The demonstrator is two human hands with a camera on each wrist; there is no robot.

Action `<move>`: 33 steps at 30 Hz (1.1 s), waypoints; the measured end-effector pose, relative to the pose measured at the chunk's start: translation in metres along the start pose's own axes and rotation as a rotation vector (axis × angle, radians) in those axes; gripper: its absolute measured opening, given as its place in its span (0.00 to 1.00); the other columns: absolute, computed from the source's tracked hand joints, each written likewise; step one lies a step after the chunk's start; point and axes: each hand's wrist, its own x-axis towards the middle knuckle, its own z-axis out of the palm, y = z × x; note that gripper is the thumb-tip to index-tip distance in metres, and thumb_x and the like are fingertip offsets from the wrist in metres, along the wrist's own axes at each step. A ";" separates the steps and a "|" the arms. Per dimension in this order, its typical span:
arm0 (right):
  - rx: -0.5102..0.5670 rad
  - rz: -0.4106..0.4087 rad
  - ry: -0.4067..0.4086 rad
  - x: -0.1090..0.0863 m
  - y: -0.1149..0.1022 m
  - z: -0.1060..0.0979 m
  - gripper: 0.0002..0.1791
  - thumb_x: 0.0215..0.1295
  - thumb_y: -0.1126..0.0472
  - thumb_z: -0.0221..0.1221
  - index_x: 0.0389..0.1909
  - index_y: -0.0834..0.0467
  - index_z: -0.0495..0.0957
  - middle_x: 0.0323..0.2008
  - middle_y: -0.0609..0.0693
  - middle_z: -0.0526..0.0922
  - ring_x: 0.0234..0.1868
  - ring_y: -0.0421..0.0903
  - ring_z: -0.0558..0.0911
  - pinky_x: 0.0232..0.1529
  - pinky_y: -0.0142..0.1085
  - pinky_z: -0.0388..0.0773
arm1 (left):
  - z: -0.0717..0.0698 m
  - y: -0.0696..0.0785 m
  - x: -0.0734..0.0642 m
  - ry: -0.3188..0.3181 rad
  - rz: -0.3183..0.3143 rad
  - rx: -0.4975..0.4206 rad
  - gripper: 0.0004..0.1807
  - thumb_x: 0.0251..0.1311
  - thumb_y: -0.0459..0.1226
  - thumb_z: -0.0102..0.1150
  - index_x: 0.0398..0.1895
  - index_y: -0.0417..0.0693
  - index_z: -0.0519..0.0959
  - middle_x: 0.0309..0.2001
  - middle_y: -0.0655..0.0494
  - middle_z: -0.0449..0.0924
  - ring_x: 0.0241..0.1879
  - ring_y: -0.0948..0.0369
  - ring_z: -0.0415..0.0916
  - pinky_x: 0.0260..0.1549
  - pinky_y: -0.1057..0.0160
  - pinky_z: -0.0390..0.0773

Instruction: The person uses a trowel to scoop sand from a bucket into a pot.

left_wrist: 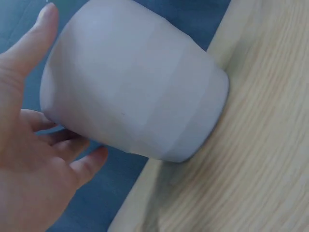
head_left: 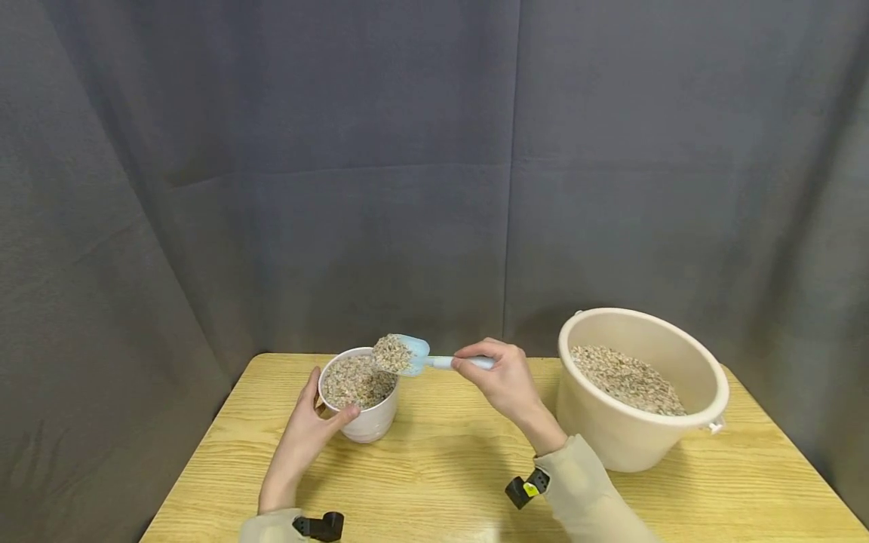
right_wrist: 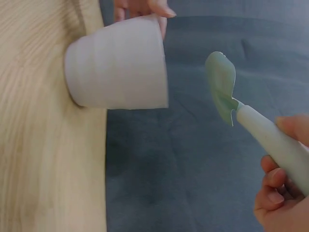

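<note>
A white plant pot (head_left: pixel 372 426) stands upright on the table, filled near its rim with coarse, gravel-like grains (head_left: pixel 353 381). My left hand (head_left: pixel 308 430) holds its near left side, thumb at the rim and fingers round the wall; the left wrist view shows the curved fingers (left_wrist: pixel 89 164) against the pot. My right hand (head_left: pixel 498 373) grips the pale handle of a light blue trowel (head_left: pixel 416 354). The trowel's blade carries a heap of the same grains and hangs over the pot's right rim. From the right wrist, the underside of the blade shows, apart from the pot.
A large cream bucket (head_left: pixel 611 434), partly filled with similar grains, stands on the right of the wooden table (head_left: pixel 434 483). Dark grey curtains (head_left: pixel 407 188) hang behind the table and at both sides.
</note>
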 end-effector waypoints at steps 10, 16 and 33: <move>-0.073 -0.048 -0.090 0.008 0.014 0.029 0.03 0.58 0.58 0.69 0.31 0.54 0.88 0.27 0.38 0.82 0.23 0.42 0.75 0.21 0.34 0.73 | 0.002 -0.010 0.003 0.013 0.018 -0.025 0.61 0.55 0.42 0.72 0.78 0.40 0.36 0.76 0.37 0.43 0.69 0.41 0.56 0.64 0.49 0.63; -0.130 -0.095 -0.104 0.013 0.011 0.039 0.03 0.57 0.59 0.69 0.30 0.54 0.88 0.27 0.37 0.81 0.25 0.39 0.76 0.23 0.33 0.75 | 0.003 -0.012 0.004 0.026 0.044 -0.020 0.58 0.54 0.41 0.73 0.78 0.43 0.42 0.74 0.39 0.50 0.68 0.42 0.59 0.64 0.46 0.64; -0.350 -0.298 -0.146 0.039 -0.017 0.045 0.03 0.53 0.63 0.67 0.26 0.53 0.88 0.26 0.42 0.81 0.26 0.38 0.76 0.26 0.31 0.73 | 0.001 -0.010 0.001 0.004 0.041 -0.036 0.55 0.54 0.42 0.73 0.78 0.50 0.46 0.72 0.43 0.56 0.68 0.45 0.60 0.63 0.47 0.66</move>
